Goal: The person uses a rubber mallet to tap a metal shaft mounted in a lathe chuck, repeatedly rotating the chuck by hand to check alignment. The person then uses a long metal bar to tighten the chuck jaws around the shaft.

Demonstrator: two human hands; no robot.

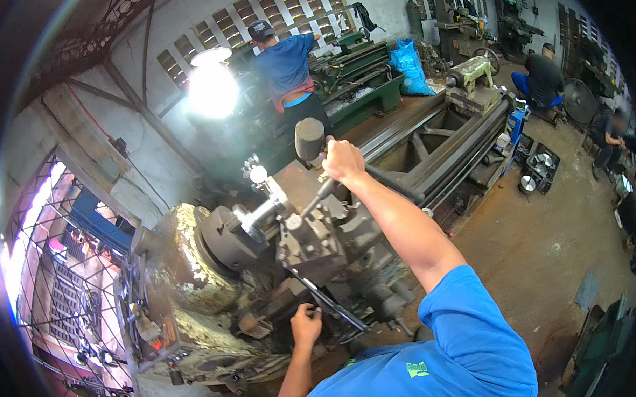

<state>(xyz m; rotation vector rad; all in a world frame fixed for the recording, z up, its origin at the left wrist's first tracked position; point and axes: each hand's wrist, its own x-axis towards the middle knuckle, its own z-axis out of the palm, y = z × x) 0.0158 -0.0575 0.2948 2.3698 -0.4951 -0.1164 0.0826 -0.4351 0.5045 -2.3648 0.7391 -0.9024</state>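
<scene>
I stand at a large metal lathe. My right hand (343,160) is closed around the upper end of a tool post lever (318,200), which slants up from the square tool post (307,242). Close beside that hand is a dark, rounded, block-like head (309,138); I cannot tell what it is fixed to. Left of the tool post, a shiny metal workpiece (266,213) sticks out of the chuck (230,238). Lower down, my left hand (306,325) is curled by the carriage, and what its fingers grip is hidden. Dark slanting rods (328,301) lie just beside it.
The lathe bed (442,148) runs away to the right, with a tailstock (471,81) at its end. A person in a blue shirt (285,66) stands at a green lathe (363,78). A crouching person (543,78), a fan (579,100) and a black tray (539,164) are at the right.
</scene>
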